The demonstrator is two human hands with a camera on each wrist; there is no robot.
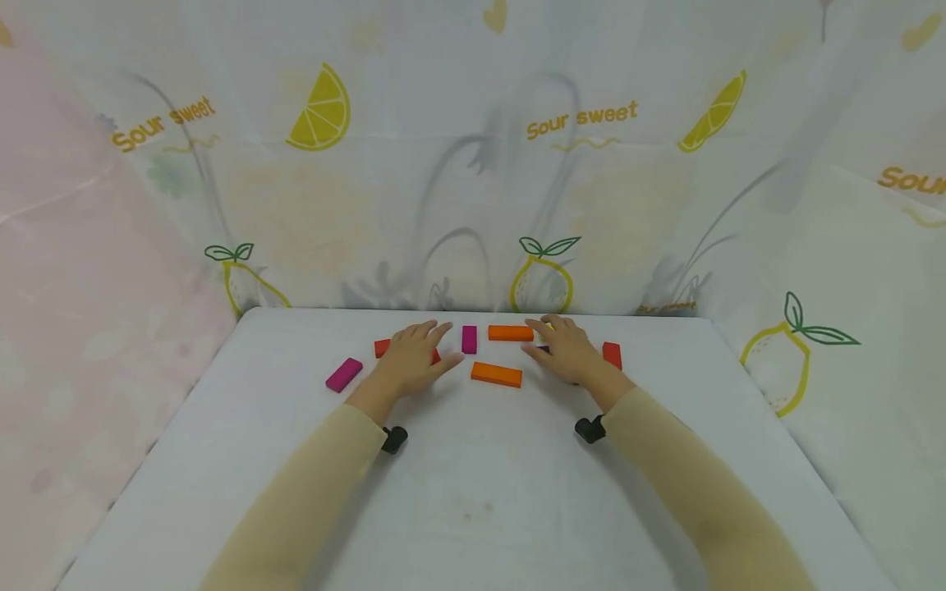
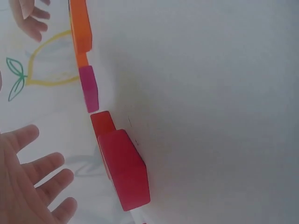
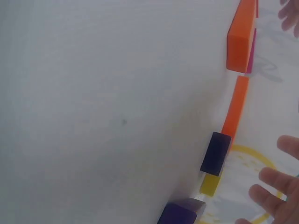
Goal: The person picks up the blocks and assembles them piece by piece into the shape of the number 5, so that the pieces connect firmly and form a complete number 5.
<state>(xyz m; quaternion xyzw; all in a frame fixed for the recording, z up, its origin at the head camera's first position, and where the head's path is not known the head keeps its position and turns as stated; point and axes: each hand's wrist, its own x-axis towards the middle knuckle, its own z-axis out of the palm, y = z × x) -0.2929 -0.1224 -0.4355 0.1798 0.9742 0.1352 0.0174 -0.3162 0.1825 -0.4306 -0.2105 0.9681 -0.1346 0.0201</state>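
My left hand (image 1: 408,361) hovers with spread fingers over red blocks at the table's back left; one red block (image 1: 381,348) peeks out on its left. In the left wrist view, its fingers hold nothing and stand apart from a near red block (image 2: 124,170). My right hand (image 1: 571,355), fingers likewise spread, is above a dark blue block (image 3: 216,154), a yellow block (image 3: 210,185) and a purple block (image 3: 177,213), which it mostly hides from the head view. Between the hands lie a magenta block (image 1: 469,340), an orange block (image 1: 511,333) and a nearer orange block (image 1: 497,375).
Another magenta block (image 1: 344,375) lies at the far left, and a red block (image 1: 612,356) is right of my right hand. Behind the white table (image 1: 473,460) hangs a lemon-print curtain (image 1: 414,197). Each wrist wears a black camera mount (image 1: 590,429).
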